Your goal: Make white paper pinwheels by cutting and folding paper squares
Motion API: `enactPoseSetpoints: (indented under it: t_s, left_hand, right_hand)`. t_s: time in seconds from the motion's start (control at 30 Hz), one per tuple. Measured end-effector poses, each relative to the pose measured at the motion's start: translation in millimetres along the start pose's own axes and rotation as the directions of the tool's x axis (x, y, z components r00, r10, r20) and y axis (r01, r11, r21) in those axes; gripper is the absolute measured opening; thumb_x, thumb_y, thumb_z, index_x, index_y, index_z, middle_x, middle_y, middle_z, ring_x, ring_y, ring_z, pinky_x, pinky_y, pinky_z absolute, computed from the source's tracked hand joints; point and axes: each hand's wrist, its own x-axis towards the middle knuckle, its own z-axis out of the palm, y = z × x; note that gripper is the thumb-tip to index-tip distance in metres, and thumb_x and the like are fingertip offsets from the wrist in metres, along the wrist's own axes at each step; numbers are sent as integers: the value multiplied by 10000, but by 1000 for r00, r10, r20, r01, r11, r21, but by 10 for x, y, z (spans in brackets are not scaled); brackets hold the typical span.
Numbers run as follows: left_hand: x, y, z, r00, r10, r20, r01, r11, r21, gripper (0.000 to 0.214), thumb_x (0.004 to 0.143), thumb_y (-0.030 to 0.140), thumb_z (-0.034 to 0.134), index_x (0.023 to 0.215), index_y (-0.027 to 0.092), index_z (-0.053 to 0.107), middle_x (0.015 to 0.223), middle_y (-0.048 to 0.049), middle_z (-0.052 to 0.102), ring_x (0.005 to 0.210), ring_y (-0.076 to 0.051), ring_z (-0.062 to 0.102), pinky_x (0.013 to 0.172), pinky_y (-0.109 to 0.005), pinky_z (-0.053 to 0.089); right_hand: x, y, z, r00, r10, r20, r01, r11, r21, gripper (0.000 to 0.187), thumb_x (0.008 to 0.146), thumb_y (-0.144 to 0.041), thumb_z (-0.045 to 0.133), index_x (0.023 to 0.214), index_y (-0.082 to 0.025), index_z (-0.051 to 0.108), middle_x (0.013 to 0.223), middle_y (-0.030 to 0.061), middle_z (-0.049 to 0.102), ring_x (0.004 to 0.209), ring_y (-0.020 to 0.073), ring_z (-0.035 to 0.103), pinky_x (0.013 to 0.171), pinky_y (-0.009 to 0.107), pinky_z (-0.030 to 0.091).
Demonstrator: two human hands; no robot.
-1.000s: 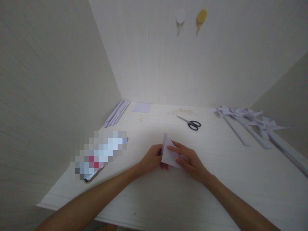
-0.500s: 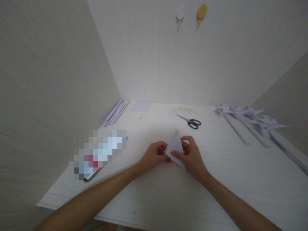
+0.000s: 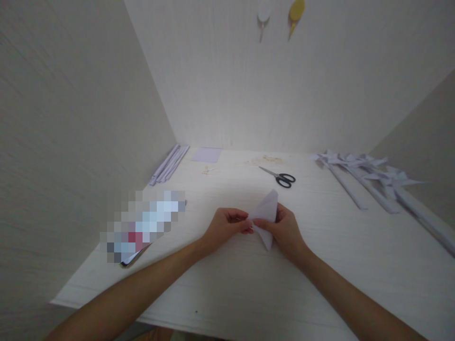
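A folded piece of white paper [image 3: 267, 208] is held between both hands above the table. My right hand [image 3: 286, 229] grips it from the right, thumb across the near face and the other fingers mostly hidden behind. At its left corner, my left hand [image 3: 227, 227] pinches the paper between thumb and fingertips. Beyond the hands lie scissors [image 3: 280, 179] with black handles, their blades pointing to the back left.
Paper pinwheels [image 3: 387, 182] on rolled paper sticks lie at the right. Back left are several rolled paper sticks [image 3: 169, 166], a square paper sheet [image 3: 206, 155] and small light-coloured bits [image 3: 208, 170]. A blurred phone [image 3: 145, 229] lies left. Walls border the table [image 3: 227, 289].
The folded paper has turned in my hands, its top tip shifting right and its lower point now hanging more steeply. My right fingers have gone behind it, and my left fingertips pinch its left corner.
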Motion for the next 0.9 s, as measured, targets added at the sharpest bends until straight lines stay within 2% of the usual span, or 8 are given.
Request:
enactPoseSetpoints:
  t_s: [0.27, 0.9]
  left_hand:
    - [6, -37, 4, 1000, 8, -16, -7, 999, 54, 214, 551, 277, 672, 655, 101, 610, 561, -22, 642, 529, -121, 604, 547, -216, 486]
    - [1, -14, 11, 1000, -3, 7, 3, 999, 39, 165, 546, 252, 672, 628, 112, 641, 592, -17, 655, 564, -129, 615, 592, -221, 496]
  right_hand:
    - [18, 47, -9, 998, -47, 28, 47, 999, 11, 410, 490, -244, 717, 845, -142, 539, 789, 53, 628, 665, 184, 565, 589, 306, 457]
    - [17, 36, -18, 998, -27, 48, 28, 999, -17, 406, 487, -235, 700, 842, -140, 527, 753, 46, 626, 631, 177, 559, 557, 306, 463]
